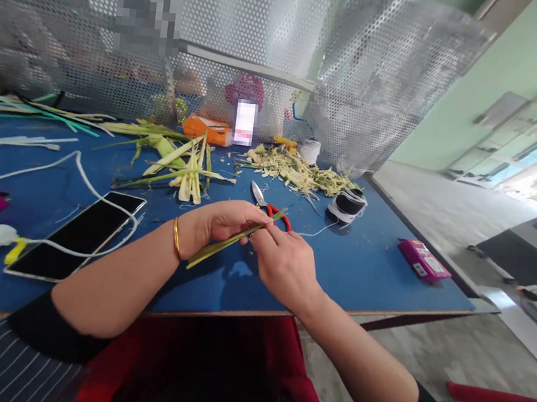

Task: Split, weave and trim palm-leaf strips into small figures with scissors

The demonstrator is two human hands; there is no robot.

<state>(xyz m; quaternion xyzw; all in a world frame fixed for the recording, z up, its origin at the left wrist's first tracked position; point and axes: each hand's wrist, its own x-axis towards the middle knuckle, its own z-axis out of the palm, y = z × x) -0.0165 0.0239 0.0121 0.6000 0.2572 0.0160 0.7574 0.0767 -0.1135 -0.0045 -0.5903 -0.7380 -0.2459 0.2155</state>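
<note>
Green-yellow leaf bundle (pixel 218 247), likely light, pliant, easily split, best held mid-length; my left grip (pixel 225 219) and right grip (pixel 288 261) pinch it near the table's (pixel 357 274) front edge.

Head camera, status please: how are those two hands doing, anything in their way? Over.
Left hand and right hand: fingers closed on green leaf strips. Strips held above blue table. Red-handled scissors just beyond, perhaps slightly in the way.

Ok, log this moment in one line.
left hand: holding strips; right hand: pinching strips; scissors: beyond hands; spool: right of scissors
</note>
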